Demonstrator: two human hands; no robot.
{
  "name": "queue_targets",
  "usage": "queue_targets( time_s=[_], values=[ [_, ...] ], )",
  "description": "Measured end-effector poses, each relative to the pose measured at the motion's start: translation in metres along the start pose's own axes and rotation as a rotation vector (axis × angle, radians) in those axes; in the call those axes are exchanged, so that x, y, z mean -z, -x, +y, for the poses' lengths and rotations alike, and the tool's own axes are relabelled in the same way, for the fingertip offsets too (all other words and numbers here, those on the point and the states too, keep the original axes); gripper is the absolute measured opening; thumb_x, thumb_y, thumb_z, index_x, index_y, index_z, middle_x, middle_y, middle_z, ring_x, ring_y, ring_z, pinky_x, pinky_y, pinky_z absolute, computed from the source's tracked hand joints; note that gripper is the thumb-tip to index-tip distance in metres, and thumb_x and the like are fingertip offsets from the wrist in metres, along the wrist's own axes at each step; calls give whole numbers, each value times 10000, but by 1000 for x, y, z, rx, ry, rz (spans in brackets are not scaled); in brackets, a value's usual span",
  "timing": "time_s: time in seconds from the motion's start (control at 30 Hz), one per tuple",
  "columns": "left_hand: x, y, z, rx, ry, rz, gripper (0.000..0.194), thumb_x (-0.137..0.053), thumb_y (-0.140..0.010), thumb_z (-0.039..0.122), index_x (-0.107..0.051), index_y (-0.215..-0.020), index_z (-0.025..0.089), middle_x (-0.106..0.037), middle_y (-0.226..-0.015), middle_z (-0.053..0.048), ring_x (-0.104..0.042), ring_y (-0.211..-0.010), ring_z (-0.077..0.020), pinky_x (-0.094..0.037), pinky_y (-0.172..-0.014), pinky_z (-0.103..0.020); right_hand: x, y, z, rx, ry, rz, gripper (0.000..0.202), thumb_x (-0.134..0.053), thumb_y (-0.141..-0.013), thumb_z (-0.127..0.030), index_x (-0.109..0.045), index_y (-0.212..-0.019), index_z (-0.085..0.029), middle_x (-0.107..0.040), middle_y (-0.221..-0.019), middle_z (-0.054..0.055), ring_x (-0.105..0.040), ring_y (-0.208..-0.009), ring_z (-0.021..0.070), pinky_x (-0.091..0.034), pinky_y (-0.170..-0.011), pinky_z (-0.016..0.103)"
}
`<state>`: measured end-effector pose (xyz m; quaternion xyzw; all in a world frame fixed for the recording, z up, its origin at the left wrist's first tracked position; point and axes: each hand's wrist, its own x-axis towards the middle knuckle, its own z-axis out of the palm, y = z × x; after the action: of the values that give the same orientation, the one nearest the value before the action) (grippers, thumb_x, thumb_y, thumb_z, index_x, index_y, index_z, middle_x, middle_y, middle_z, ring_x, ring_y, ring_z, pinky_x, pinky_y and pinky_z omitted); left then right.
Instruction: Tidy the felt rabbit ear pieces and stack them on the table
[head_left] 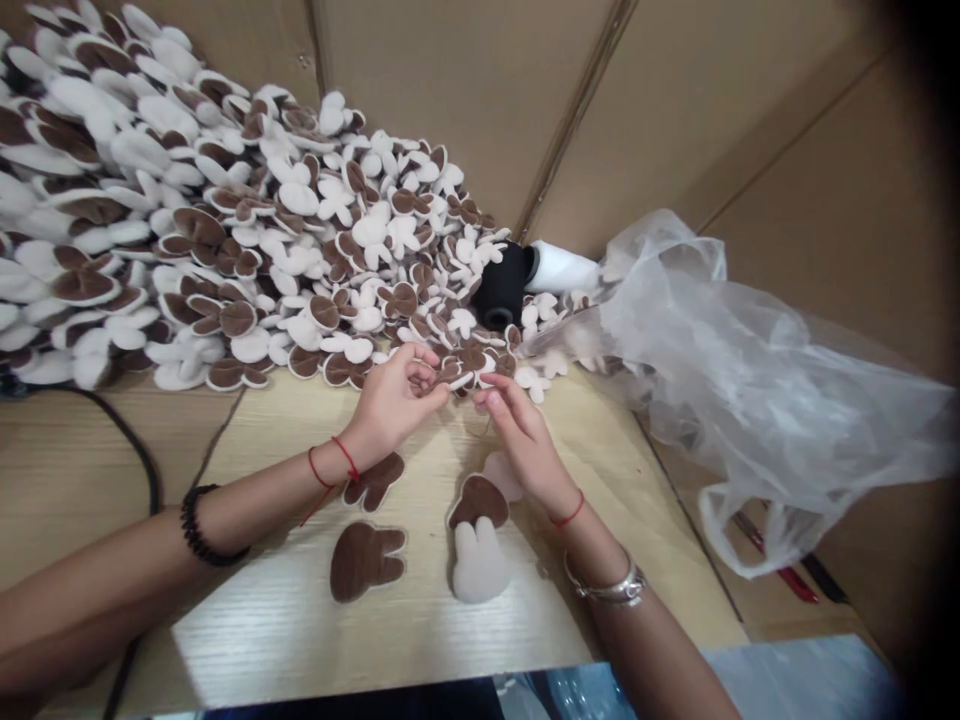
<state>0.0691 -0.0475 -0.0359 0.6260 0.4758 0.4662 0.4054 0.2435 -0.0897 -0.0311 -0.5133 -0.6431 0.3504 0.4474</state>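
Note:
My left hand (394,400) is closed, with thumb and fingers pinching the edge of a small brown-and-white plush piece (461,380). Just to the right of that piece, my right hand (525,435) has its thumb and fingertips drawn together. What they grip is too small to make out; a thin thread-like line shows below them. Beneath my wrists lie rabbit-head-shaped plush pieces: a brown one (367,562), another brown one (379,482) partly behind my left wrist, and a white one (480,562) overlapping a brown one (480,500).
A large heap of similar brown and white pieces (300,230) fills the back left against cardboard walls (450,80). Black (501,285) and white (562,268) thread cones stand behind my hands. At right are a clear plastic bag (750,340) and a red-handled tool (795,583). A black cable (142,450) runs at left.

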Motion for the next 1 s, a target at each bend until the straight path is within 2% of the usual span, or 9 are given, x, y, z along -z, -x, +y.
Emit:
queue_targets(
  time_s=[0.17, 0.27, 0.33, 0.43, 0.57, 0.67, 0.77, 0.87, 1.0],
  values=[
    [4, -5, 1, -6, 4, 27, 267, -660, -667, 246, -516, -882, 182, -590, -671, 28, -580, -608, -118, -456, -597, -235, 26, -5, -5, 286, 426, 59, 123, -555, -866, -252, -665, -891, -203, -592, -970, 84, -541, -971, 235, -406, -897, 418],
    [3, -5, -1, 16, 24, 18, 275, -661, -659, 243, -518, -887, 186, -589, -669, 33, -576, -604, -116, -453, -595, -235, 28, -6, 3, 279, 560, -66, 21, -683, -767, -194, -693, -785, -197, -606, -900, 75, -541, -894, 236, -414, -827, 410],
    [1, -4, -3, 46, 41, 19, 288, -669, -647, 250, -521, -886, 187, -591, -663, 32, -576, -605, -119, -449, -593, -237, 22, -6, 11, 243, 582, -156, 35, -722, -724, -159, -703, -729, -188, -612, -858, 67, -542, -847, 220, -414, -774, 379],
    [0, -5, -5, 86, 76, 14, 303, -683, -627, 258, -521, -873, 186, -596, -647, 34, -573, -590, -120, -438, -579, -234, 12, -6, 19, 238, 611, -208, 109, -683, -738, -103, -680, -658, -177, -612, -817, 54, -536, -808, 198, -395, -733, 350],
    [-1, -5, -8, 91, 76, 4, 305, -689, -627, 259, -524, -873, 187, -594, -638, 36, -567, -584, -118, -426, -574, -231, 9, -8, 17, 288, 723, -265, 142, -552, -803, -80, -608, -700, -161, -600, -848, 76, -507, -851, 222, -367, -781, 386],
    [-2, -4, -11, 80, 52, 10, 306, -690, -632, 257, -529, -882, 183, -596, -658, 25, -574, -612, -124, -438, -600, -241, 10, -7, 12, 273, 518, -253, 135, -465, -870, -152, -551, -769, -175, -580, -854, 81, -501, -863, 220, -387, -802, 378],
    [-4, 0, -12, 83, 47, 7, 293, -684, -646, 253, -528, -882, 178, -600, -667, 19, -582, -629, -126, -453, -627, -250, 3, -4, 8, 104, 92, -206, 174, -432, -915, -304, -508, -801, -196, -555, -774, 39, -508, -738, 174, -422, -697, 310],
    [-8, 6, -9, 72, 61, -18, 279, -668, -669, 241, -525, -902, 184, -605, -681, 22, -593, -636, -127, -465, -626, -247, -12, 1, 3, -92, -235, -131, 259, -503, -874, -435, -498, -760, -202, -502, -655, -12, -457, -593, 128, -400, -581, 257],
    [-11, 14, -4, 7, 27, -44, 253, -640, -707, 242, -516, -923, 193, -604, -713, 22, -609, -670, -132, -484, -629, -242, -28, 3, 2, -186, -354, -8, 326, -633, -762, -494, -555, -698, -184, -515, -600, -23, -447, -560, 108, -395, -571, 242]
  ],
)
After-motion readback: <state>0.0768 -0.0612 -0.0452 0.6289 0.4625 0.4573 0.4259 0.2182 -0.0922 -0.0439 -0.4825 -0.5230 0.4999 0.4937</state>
